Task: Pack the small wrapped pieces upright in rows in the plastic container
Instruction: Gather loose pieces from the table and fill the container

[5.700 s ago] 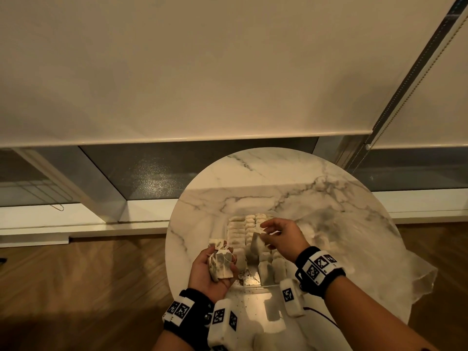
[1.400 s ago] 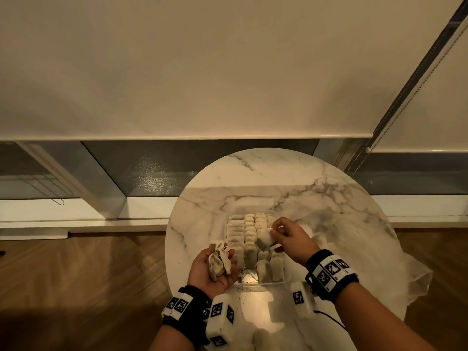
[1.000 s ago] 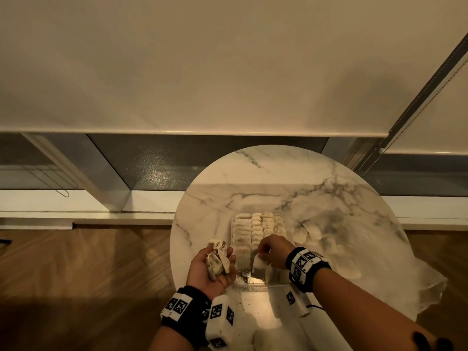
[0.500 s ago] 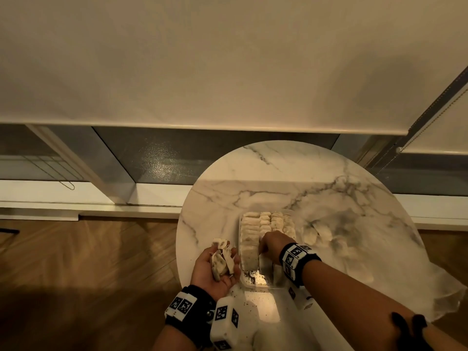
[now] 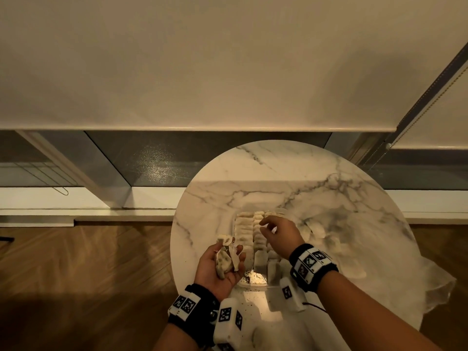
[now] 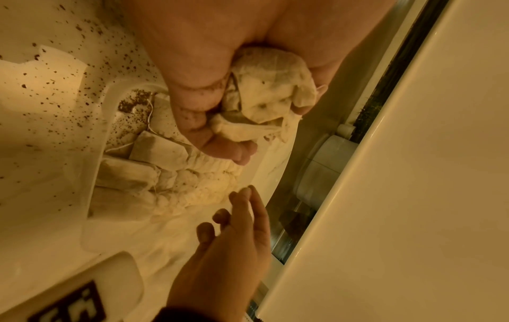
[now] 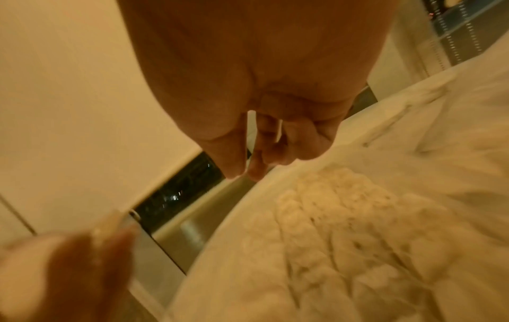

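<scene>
Left hand (image 5: 219, 267) grasps a bunch of wrapped pieces (image 5: 226, 257); right hand (image 5: 279, 235) released, empty over the container (image 5: 243, 281). Next piece: probably pinch its top, seat it upright against the last row.

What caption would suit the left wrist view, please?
Left hand grips spare wrapped pieces above the part-filled plastic container.

Setting: a home living space, by a window. Round marble-look side table (image 5: 291, 178) near, right of centre. Herringbone wood floor (image 5: 83, 269) to the left. Cream roller blind (image 5: 202, 62) lowered across the far side, bead chain (image 5: 428, 95) at far right, dark glass (image 5: 202, 158) below it, pale sill (image 5: 30, 198).
</scene>
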Demonstrator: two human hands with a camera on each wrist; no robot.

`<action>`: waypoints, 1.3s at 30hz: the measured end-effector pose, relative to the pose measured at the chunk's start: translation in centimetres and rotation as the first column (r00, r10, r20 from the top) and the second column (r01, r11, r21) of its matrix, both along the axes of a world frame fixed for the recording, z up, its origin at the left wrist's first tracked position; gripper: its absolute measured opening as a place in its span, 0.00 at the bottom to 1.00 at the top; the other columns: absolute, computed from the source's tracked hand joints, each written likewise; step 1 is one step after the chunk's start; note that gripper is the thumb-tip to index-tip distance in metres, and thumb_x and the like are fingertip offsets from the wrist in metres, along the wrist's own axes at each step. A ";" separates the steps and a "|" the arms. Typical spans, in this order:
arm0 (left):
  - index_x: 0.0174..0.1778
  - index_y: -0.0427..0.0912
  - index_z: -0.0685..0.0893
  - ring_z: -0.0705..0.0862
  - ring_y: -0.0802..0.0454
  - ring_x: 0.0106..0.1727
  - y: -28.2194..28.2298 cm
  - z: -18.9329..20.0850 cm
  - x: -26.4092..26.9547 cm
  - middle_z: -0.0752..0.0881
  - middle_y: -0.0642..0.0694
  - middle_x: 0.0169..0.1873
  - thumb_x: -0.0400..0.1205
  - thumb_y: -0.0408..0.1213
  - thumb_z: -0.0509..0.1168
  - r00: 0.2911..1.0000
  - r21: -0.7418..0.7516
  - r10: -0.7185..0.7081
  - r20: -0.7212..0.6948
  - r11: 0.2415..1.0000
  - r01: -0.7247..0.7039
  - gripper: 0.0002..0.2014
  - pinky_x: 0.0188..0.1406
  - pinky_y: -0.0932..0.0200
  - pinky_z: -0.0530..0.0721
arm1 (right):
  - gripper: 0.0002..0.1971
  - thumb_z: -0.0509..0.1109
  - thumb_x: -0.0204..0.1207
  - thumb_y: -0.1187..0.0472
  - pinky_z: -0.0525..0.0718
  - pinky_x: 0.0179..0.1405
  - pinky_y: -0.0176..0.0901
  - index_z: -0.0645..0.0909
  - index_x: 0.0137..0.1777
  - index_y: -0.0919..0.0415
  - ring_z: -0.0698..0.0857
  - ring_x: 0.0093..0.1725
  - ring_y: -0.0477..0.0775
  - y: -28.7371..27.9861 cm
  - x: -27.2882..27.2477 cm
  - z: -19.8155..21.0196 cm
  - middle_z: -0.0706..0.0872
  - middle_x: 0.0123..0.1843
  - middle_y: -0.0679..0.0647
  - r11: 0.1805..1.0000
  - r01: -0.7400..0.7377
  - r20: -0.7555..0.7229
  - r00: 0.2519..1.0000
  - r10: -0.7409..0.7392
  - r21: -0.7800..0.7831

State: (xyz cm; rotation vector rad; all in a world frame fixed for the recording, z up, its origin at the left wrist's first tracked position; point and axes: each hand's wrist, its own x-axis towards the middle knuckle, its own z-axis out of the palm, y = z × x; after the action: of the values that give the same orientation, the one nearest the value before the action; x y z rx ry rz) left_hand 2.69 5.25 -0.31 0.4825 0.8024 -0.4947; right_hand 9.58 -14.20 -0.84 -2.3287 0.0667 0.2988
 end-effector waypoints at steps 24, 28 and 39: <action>0.68 0.32 0.83 0.89 0.35 0.51 -7.3 3.6 -2.2 0.87 0.31 0.58 0.84 0.46 0.61 0.981 -0.056 -0.103 0.163 0.992 0.114 0.24 0.53 0.40 0.86 | 0.07 0.75 0.72 0.65 0.83 0.34 0.42 0.85 0.33 0.56 0.84 0.31 0.46 -3.0 -6.7 6.3 0.87 0.29 0.49 0.928 0.094 -0.154 0.987 -0.041 0.359; 0.68 0.32 0.83 0.88 0.32 0.57 -7.0 3.4 -2.4 0.85 0.30 0.64 0.85 0.47 0.58 0.985 -0.053 -0.095 0.147 0.993 0.104 0.24 0.50 0.38 0.89 | 0.06 0.71 0.77 0.68 0.84 0.33 0.45 0.85 0.38 0.64 0.84 0.34 0.54 -3.6 -6.7 6.7 0.85 0.33 0.58 0.786 0.285 -0.339 0.935 -0.103 0.549; 0.67 0.32 0.82 0.90 0.36 0.44 -5.2 2.6 -2.2 0.86 0.31 0.59 0.79 0.44 0.65 0.999 -0.049 -0.001 0.039 0.999 0.003 0.25 0.46 0.43 0.89 | 0.05 0.70 0.79 0.70 0.86 0.31 0.45 0.84 0.52 0.65 0.84 0.34 0.54 -3.5 -6.4 5.9 0.86 0.36 0.58 0.673 0.393 -0.442 0.891 -0.108 0.627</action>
State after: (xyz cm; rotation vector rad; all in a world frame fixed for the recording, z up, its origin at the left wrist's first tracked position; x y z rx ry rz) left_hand 0.47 0.07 2.26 0.4464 0.7509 -0.5040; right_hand 3.18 -17.75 5.03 -1.4380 0.3985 0.5172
